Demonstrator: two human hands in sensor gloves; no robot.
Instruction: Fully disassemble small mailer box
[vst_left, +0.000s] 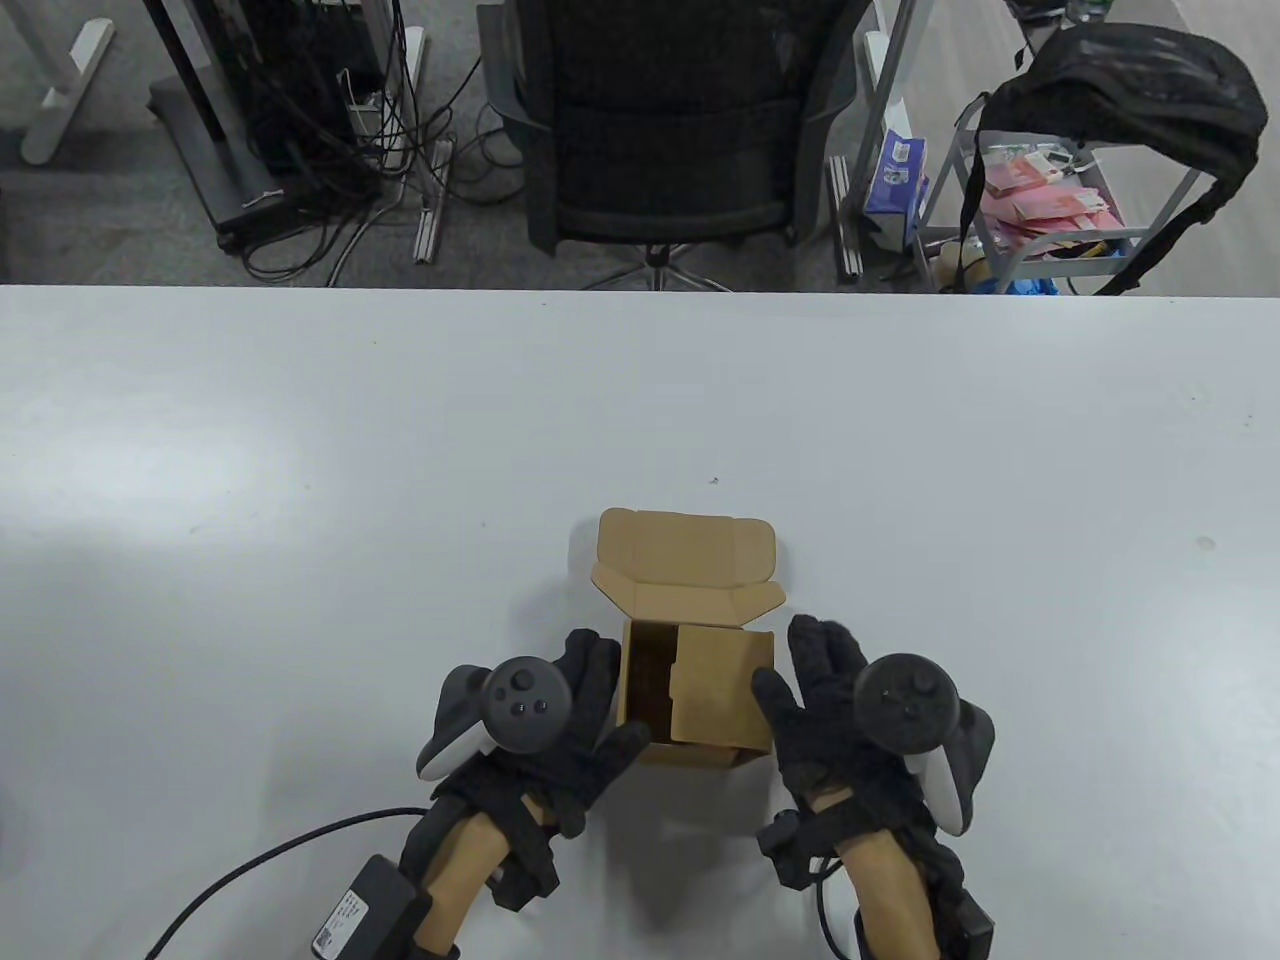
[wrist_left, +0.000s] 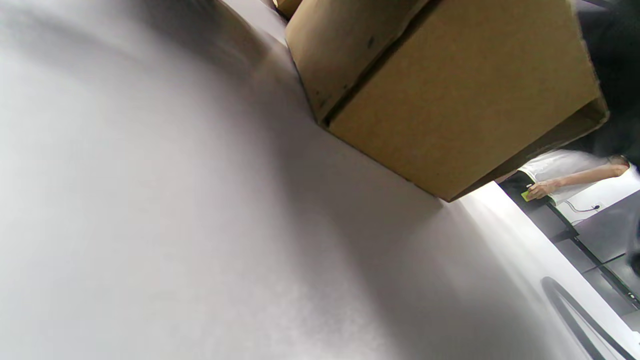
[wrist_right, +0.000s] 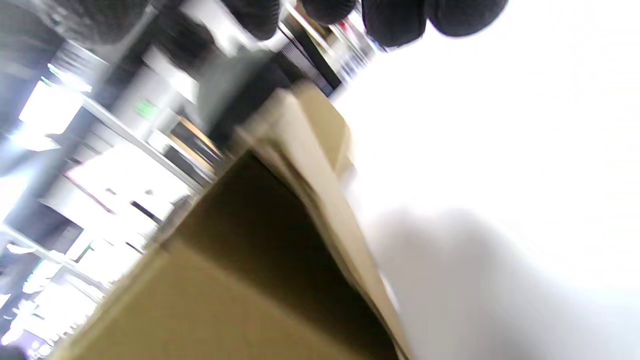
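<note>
On a pale grey worktop (vst_left: 300, 450), a small brown cardboard mailer box (vst_left: 700, 690) sits with its lid flipped up. The black-gloved left hand (vst_left: 560, 730) and right hand (vst_left: 830, 710) flank the box with spread, empty fingers, likely steadying its walls for unfolding.

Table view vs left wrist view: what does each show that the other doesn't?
Only the table view shows both gloved hands, the left hand and right hand flanking the mailer box, its lid open and folded back, an inner flap lying across part of the opening, and the office chair beyond the table. Only the left wrist view shows the box's outer side wall and bottom edge close up, plus a person in a white shirt in the background. Both show the box on the white table.
</note>
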